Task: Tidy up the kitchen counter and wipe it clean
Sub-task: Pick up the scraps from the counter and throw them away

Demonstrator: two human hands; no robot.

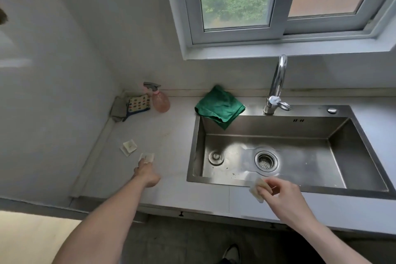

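Three clear square plastic hooks: one loose on the matte grey counter (pixel 171 135) at (pixel 128 147), one under the left hand (pixel 147 174) fingertips (pixel 147 157), probably pinched, and one (pixel 258 188) pinched in the right hand (pixel 280 194) over the steel sink (pixel 267 184) rim. One crumpled green cloth (pixel 219 106) drapes over the sink's back corner.

no text, label, brand, number or sign could be read anywhere on the tabletop, the sink or the walls.
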